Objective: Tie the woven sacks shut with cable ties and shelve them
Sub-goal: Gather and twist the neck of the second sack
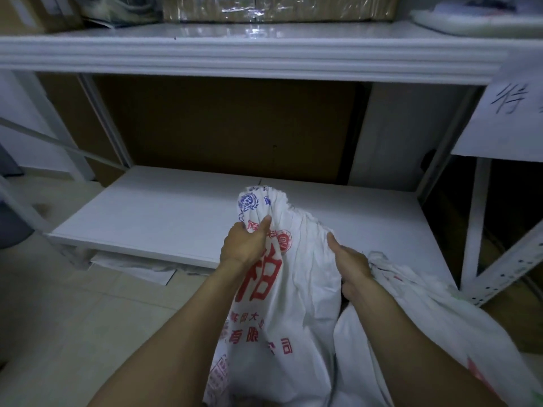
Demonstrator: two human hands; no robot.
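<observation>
Printed sack [305, 259] sat upright-ish between both arms, its bunched neck leaning over the front edge of the lower shelf [147, 218]. Left hand [245, 245] was clamped on the sack's left side just below the neck, thumb pressed into the red print. Right hand [349, 265] gripped the right side, thumb up along the fabric (fingers buried in the fold, not visible). Couldn't tell whether a tie was on the neck. Second sack [426, 304] lay slumped just right of it, touching. Upper shelf [235, 54] carried a taped cardboard box [279, 7]; paper sign [505, 113] hung at the right.
</observation>
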